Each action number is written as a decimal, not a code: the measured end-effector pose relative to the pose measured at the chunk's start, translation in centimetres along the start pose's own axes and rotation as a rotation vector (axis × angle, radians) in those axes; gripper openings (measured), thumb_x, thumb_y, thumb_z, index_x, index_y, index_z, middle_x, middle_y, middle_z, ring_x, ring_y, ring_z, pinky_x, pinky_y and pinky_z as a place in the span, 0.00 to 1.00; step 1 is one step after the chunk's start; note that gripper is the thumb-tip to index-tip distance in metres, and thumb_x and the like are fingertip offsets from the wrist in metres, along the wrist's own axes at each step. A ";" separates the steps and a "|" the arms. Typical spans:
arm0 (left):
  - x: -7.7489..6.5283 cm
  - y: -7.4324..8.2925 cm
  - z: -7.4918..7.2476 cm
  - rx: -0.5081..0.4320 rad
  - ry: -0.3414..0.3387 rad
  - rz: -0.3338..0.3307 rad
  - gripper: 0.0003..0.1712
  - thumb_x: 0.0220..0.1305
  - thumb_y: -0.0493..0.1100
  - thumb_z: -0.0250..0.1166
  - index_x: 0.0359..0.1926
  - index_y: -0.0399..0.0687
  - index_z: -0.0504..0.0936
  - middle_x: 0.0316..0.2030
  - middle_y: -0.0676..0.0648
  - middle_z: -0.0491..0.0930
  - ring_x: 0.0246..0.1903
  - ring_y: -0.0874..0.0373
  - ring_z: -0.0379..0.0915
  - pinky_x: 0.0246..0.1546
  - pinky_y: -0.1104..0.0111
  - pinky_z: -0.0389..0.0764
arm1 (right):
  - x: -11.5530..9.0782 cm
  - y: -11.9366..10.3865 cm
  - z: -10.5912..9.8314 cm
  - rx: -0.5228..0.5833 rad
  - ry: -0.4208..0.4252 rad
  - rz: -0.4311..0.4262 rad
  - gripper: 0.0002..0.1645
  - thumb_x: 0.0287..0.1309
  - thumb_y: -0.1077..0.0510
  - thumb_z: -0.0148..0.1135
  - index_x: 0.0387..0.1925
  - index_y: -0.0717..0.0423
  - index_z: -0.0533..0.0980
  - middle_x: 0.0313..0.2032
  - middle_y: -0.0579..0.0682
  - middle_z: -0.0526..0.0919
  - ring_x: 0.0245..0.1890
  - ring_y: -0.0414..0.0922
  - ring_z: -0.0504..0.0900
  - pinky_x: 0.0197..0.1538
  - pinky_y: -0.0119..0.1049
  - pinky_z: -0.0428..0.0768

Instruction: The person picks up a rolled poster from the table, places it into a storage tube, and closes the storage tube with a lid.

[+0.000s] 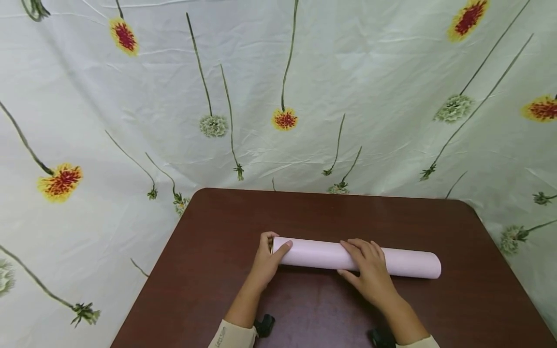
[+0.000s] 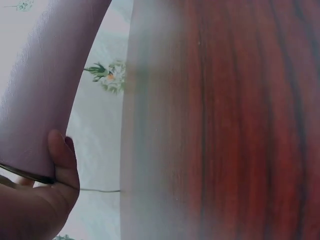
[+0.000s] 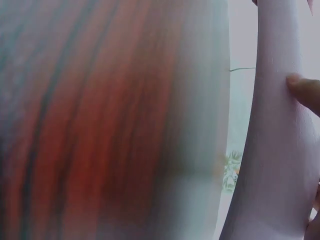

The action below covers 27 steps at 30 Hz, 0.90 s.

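Observation:
A pale pink roll (image 1: 313, 253), smooth on the outside, lies across the table in the head view. At its left end, my left hand (image 1: 263, 263) grips the rim, thumb on the near side and fingers at the open end. My right hand (image 1: 372, 273) holds it right of the middle, fingers over the top and thumb at the near side. In the left wrist view a dark edge shows at the end of the roll (image 2: 47, 75), beside my thumb (image 2: 62, 155). A fingertip presses the pink surface (image 3: 275, 125) in the right wrist view.
The dark brown wooden table (image 1: 235, 212) has rounded far corners. Behind and beside it hangs a white curtain (image 1: 261, 63) printed with red-yellow and white flowers. A black strap piece (image 1: 264, 326) sits at my left wrist, another (image 1: 380, 337) at the right.

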<state>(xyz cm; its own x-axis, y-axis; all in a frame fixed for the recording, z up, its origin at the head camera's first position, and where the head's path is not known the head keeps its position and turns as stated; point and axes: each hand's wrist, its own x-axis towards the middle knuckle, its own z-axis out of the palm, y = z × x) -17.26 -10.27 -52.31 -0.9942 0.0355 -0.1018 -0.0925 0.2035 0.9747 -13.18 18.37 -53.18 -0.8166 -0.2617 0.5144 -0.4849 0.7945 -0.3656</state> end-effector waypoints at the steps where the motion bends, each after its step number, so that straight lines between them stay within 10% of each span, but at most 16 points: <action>1: 0.1 0.0 -0.1 -0.009 0.025 -0.006 0.33 0.65 0.57 0.68 0.61 0.47 0.64 0.52 0.42 0.73 0.48 0.52 0.73 0.44 0.65 0.76 | -0.1 0.1 -0.1 0.003 0.011 0.007 0.45 0.41 0.51 0.83 0.64 0.52 0.75 0.57 0.54 0.77 0.60 0.55 0.74 0.69 0.66 0.57; 11: 0.7 -0.4 -1.4 0.005 0.212 -0.021 0.36 0.62 0.59 0.70 0.67 0.54 0.71 0.64 0.43 0.65 0.61 0.48 0.70 0.56 0.58 0.75 | -1.0 1.9 -1.7 0.014 0.086 0.160 0.40 0.50 0.57 0.78 0.65 0.56 0.74 0.58 0.59 0.77 0.64 0.62 0.69 0.67 0.73 0.52; 27: 1.0 -1.3 -3.1 -0.095 0.174 -0.081 0.46 0.61 0.51 0.73 0.75 0.50 0.62 0.68 0.39 0.67 0.64 0.45 0.68 0.61 0.56 0.74 | -2.4 4.2 -4.7 -0.013 0.012 0.515 0.53 0.58 0.47 0.72 0.74 0.67 0.57 0.70 0.74 0.59 0.71 0.74 0.55 0.69 0.74 0.49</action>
<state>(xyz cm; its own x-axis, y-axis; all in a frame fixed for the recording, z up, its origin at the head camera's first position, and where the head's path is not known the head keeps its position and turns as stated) -18.33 -13.52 -53.12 -0.9771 -0.1483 -0.1524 -0.1689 0.1056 0.9800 -11.77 24.88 -52.32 -0.9450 0.1710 0.2789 -0.0171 0.8254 -0.5642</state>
